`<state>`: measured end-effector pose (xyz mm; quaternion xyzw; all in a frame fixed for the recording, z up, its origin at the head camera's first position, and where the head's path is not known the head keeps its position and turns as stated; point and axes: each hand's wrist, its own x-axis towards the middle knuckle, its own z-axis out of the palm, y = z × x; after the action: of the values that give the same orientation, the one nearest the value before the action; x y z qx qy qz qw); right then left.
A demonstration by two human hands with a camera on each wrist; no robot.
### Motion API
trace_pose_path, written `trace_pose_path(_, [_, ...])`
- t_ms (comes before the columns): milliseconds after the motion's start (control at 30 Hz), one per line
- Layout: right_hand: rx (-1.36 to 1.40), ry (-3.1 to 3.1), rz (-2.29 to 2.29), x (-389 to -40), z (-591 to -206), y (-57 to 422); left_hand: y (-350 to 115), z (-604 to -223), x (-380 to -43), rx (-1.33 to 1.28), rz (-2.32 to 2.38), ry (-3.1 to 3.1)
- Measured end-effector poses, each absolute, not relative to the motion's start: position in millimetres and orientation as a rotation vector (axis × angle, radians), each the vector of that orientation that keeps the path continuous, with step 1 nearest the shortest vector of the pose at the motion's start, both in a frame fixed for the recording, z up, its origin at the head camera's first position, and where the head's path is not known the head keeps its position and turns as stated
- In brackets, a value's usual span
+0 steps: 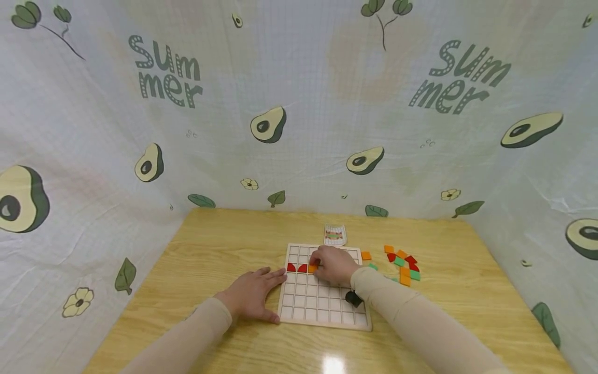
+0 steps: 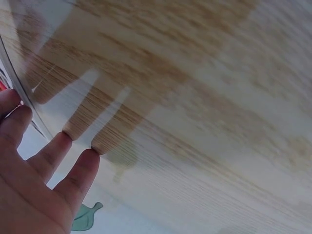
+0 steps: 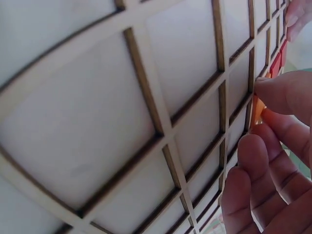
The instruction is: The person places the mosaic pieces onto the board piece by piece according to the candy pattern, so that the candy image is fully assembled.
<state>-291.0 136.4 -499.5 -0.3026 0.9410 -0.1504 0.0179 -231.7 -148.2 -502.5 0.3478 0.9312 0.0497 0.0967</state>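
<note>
A light wooden grid board [image 1: 310, 301] lies on the table, with two red quarter-round tiles [image 1: 302, 268] side by side in a row near its left edge. Just right of them, an orange tile [image 1: 312, 269] shows at the fingertips of my right hand [image 1: 334, 266]. The right wrist view shows thumb and forefinger pinching an orange tile [image 3: 257, 110] low at the grid, the other fingers curled beside it. My left hand [image 1: 254, 293] rests spread on the table, fingertips and thumb at the board's left edge. In the left wrist view its fingers [image 2: 78, 175] are extended over the wood surface.
Several loose orange, red and green tiles [image 1: 405, 277] lie to the right of the board, some overlapping. A small card [image 1: 334, 235] with a coloured grid pattern lies behind the board. A printed cloth [image 1: 308, 176] hangs around the table [image 1: 224, 234].
</note>
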Motion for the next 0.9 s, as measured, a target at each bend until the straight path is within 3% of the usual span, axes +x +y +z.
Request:
trace_pose_path(433, [-0.895,2.868,-0.542,-297,-492,160,-146,-501,-235,1.045,0.127,2.773])
trace_pose_path(633, [-0.778,2.841,-0.628,-288,-469,203,-146,-495,-234,1.049,0.128,2.760])
trace_pose_path(900, [-0.627,2.923,-0.609,-286,-470,269,-147,-496,-231,1.031,0.141,2.744])
